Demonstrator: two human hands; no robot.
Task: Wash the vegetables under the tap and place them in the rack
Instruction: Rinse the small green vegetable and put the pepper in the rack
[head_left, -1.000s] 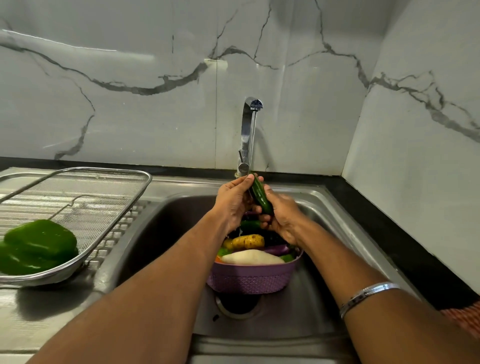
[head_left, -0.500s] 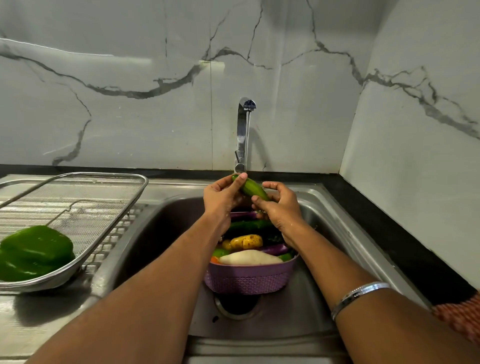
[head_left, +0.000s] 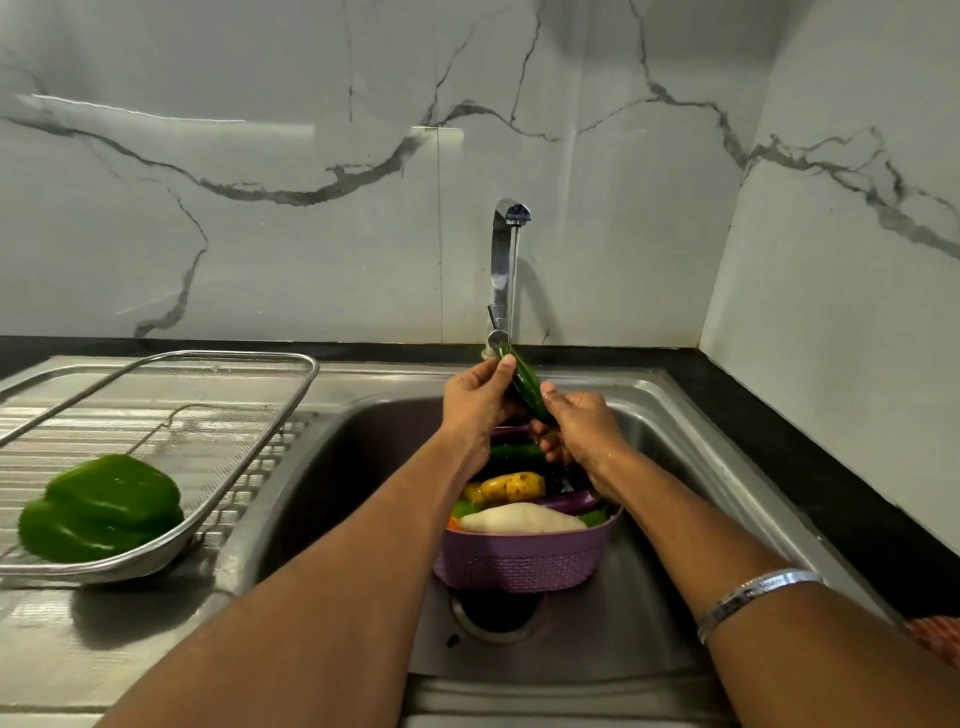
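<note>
- Slim dark-green cucumber (head_left: 525, 385): held tilted under the chrome tap (head_left: 503, 270), over the purple plastic basket (head_left: 519, 561).
- Left hand (head_left: 475, 400) pinches its upper end; right hand (head_left: 576, 428) grips the lower.
- Advice: rotate it through the stream, then set it in the wire mesh rack (head_left: 218, 415).

hands: left hand (head_left: 475, 397) and right hand (head_left: 576, 428) both grip a green cucumber (head_left: 527, 387), tilted, under the tap (head_left: 504, 270)
basket: purple basket (head_left: 519, 564) in the sink (head_left: 675, 519), holds mixed vegetables
rack: wire rack (head_left: 249, 415) on the drainboard, green pepper (head_left: 101, 509) inside
</note>
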